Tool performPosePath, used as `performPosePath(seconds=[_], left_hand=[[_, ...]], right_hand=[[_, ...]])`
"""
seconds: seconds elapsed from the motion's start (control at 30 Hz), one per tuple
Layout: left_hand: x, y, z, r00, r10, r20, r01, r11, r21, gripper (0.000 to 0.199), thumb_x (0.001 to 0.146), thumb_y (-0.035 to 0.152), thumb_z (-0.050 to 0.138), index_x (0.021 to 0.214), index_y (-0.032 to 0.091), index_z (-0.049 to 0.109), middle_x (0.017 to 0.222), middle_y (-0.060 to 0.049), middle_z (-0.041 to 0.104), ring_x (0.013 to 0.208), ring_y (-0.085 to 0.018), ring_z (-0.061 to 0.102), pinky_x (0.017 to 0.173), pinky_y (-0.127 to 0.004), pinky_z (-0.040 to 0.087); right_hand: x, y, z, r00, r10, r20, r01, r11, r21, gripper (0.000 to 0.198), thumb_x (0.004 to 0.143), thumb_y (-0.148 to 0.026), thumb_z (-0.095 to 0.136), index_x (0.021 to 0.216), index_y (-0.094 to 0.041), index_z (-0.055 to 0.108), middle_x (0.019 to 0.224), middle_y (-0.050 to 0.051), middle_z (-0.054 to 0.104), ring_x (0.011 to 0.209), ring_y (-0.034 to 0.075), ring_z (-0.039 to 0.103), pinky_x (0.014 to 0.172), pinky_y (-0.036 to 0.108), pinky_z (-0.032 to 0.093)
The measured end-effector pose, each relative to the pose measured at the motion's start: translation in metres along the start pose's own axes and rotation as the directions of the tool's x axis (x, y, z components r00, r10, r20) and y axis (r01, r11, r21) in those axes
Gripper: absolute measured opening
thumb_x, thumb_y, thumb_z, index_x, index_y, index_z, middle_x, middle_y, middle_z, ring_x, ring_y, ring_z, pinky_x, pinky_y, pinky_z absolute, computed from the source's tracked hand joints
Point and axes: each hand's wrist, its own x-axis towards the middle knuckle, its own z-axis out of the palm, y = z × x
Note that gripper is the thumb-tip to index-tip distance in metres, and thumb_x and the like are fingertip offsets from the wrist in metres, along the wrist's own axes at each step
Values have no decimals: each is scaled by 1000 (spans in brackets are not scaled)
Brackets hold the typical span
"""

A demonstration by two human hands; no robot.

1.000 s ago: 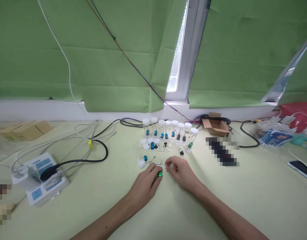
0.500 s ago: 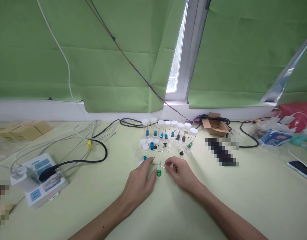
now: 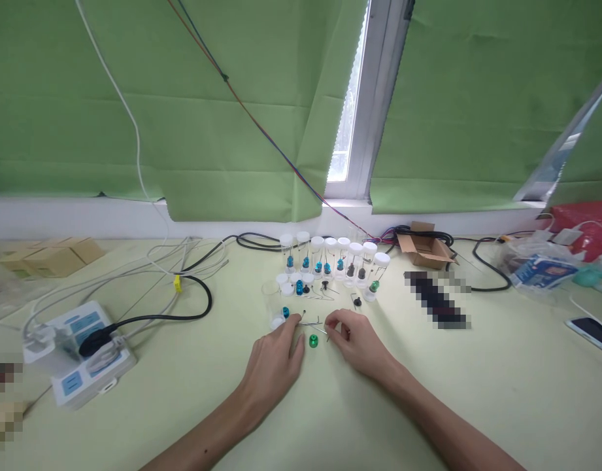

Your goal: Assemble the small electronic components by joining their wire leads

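My left hand point(image 3: 277, 358) rests on the table with thumb and index finger apart, holding nothing. Its index fingertip is beside a small metal rod with a bent end point(image 3: 309, 322); whether they touch, I cannot tell. A green round metal part point(image 3: 314, 341) sits between my hands, just right of the left thumb. My right hand point(image 3: 352, 337) is closed, thumb and index pinched on a thin metal rod point(image 3: 320, 330). A blue metal part point(image 3: 285, 312) stands beyond the left fingertips, near a clear jar lying on its side point(image 3: 272, 302).
Several clear jars with white lids point(image 3: 343, 258) stand in a row behind, holding blue, dark and green parts. Loose white lids point(image 3: 287, 289) and a black knob point(image 3: 357, 301) lie before them. A power strip point(image 3: 92, 356) with cables is left; an open cardboard box point(image 3: 425, 250) is back right.
My left thumb has drawn slightly away from the green part, and the left index finger has shifted a little. My right hand keeps its pinch. The view has moved slightly.
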Motion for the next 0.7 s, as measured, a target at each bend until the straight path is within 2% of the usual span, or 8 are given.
performPosePath(seconds=[0.1,0.27,0.4,0.7], left_hand=[[-1,-3,2,1000,16,-10,-16,1000,-11,23,95,29,39,116,24,49,94,-3,72,69,-22,67,61,-31,43],[-1,-7,7,995,53,-81,-56,998,-32,23,94,25,42,116,26,48,106,-2,71,76,-21,69,64,-31,46],[1,-8,8,994,58,-91,-63,997,-52,20,94,22,43,112,26,49,102,-1,71,70,-20,68,61,-30,46],[2,-11,10,993,70,-99,-77,995,-66,16,94,22,44,109,26,49,100,-1,70,73,-19,67,62,-29,46]], right_hand=[[0,0,0,1000,-4,-3,4,1000,-1,12,85,-13,52,86,-20,62,82,1,65,57,12,47,59,25,42],[1,0,0,1000,7,7,-7,1000,2,11,83,-12,55,86,-19,62,84,0,65,56,11,46,60,25,41],[1,0,0,1000,13,9,-13,1000,0,11,82,-11,55,87,-20,62,85,0,65,57,11,47,61,25,42],[1,1,0,1000,6,10,-6,1000,-8,11,82,-11,56,86,-20,61,84,0,65,57,11,47,62,25,42]])
